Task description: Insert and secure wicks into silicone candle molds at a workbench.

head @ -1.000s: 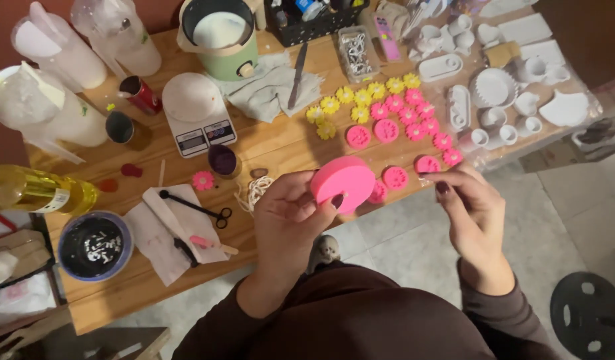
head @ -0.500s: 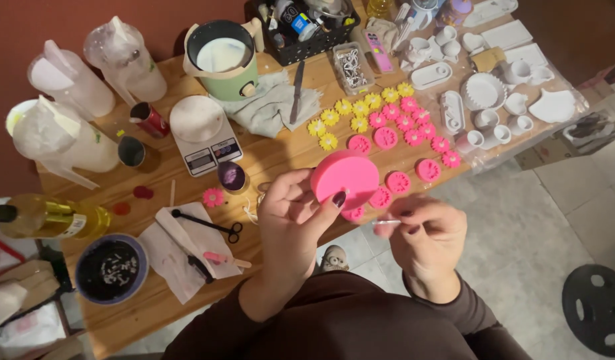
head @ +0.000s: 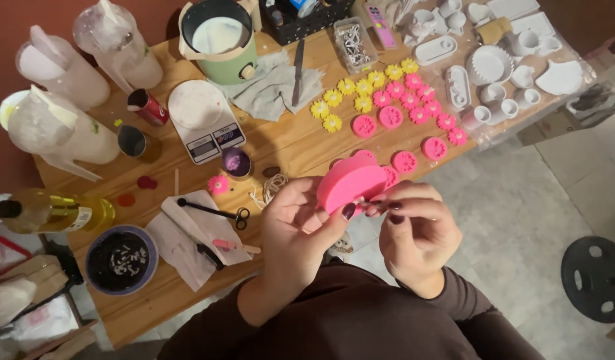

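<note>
I see my left hand (head: pixel 301 230) holding a round pink mold (head: pixel 351 185) up over the tabletop (head: pixel 287 143) edge. My right hand (head: pixel 414 230) touches its lower rim, fingertips pinched tight together on something too small to tell.

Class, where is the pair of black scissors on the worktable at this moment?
In the head view, the black scissors lie on a white paper towel left of the left hand, below the digital scale.
</note>
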